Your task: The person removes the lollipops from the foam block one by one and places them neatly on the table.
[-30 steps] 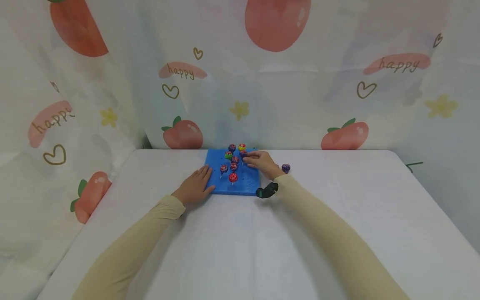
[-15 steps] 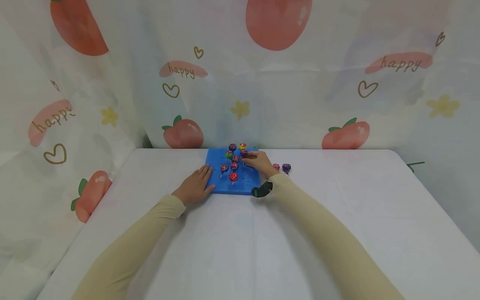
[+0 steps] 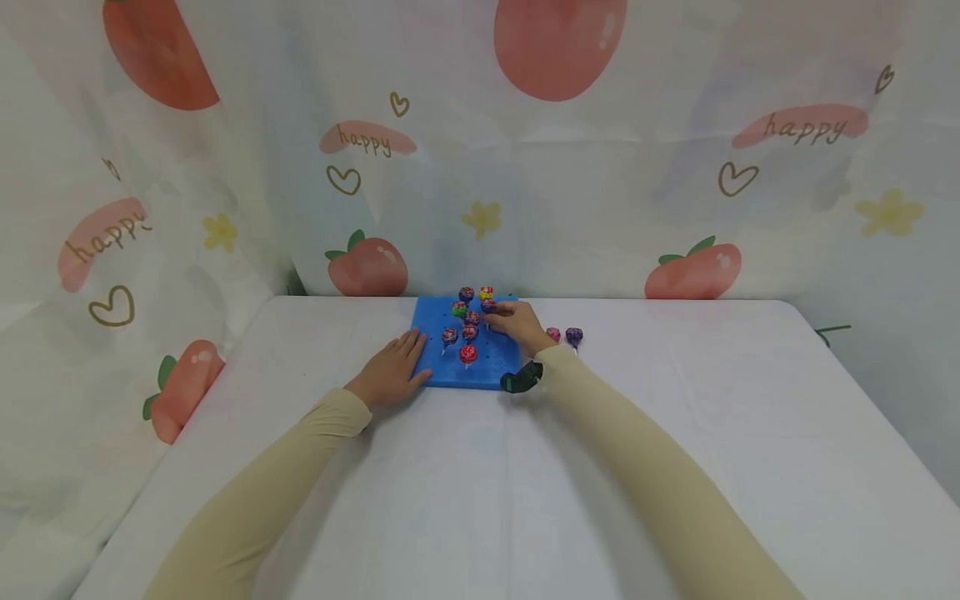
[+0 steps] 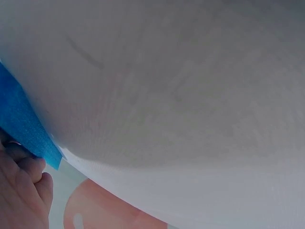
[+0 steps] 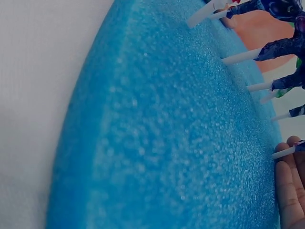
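We see that the dark lollipop lies just left of the right hand, at the ends of its fingers, which are closed in a small pinch around it. Its long axis is near to upright, with the white stick down toward the blue board; whether the tip sits inside the board, we cannot tell. The right hand is clearly the nearer one. The left hand rests with fingers extended at the left edge of the board and holds no lollipop. To the right, two spare lollipops, one pink and one purple, lie on the table.
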`<state>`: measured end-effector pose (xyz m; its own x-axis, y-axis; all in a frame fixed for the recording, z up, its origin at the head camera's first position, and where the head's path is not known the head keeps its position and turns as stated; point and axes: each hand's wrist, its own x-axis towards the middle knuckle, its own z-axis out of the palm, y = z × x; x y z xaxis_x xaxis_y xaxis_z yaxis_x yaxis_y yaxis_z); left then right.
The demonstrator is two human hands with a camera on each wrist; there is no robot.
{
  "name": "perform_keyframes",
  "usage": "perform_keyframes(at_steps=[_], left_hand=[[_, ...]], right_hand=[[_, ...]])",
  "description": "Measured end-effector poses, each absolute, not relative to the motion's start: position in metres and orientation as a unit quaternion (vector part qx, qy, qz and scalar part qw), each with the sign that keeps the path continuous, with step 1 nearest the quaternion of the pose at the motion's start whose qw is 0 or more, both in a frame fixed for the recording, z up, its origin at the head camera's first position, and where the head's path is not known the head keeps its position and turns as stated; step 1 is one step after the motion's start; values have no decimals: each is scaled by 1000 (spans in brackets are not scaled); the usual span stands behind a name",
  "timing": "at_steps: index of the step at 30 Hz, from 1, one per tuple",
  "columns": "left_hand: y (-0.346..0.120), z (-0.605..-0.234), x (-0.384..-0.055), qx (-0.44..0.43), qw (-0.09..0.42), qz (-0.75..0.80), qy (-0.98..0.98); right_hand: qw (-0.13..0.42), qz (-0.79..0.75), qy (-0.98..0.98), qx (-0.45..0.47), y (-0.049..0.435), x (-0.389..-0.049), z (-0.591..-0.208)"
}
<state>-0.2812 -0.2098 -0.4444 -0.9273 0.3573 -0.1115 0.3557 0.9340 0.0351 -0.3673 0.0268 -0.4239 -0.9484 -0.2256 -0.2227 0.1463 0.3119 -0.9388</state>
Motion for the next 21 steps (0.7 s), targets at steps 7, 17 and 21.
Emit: perform_keyframes(at_steps=[7,17,21], left_hand=[[-209,-445,-282,183,59,5,981],[-209,-443,-280,179,59,4,982],[-209,-442,-280,178,61,8,982]], right_hand=[[157,-600,784,-22,26,-369,-426],[149,-635,757,-26,26,-369,-426],[138,-649,748,-29,25,-368,-424]])
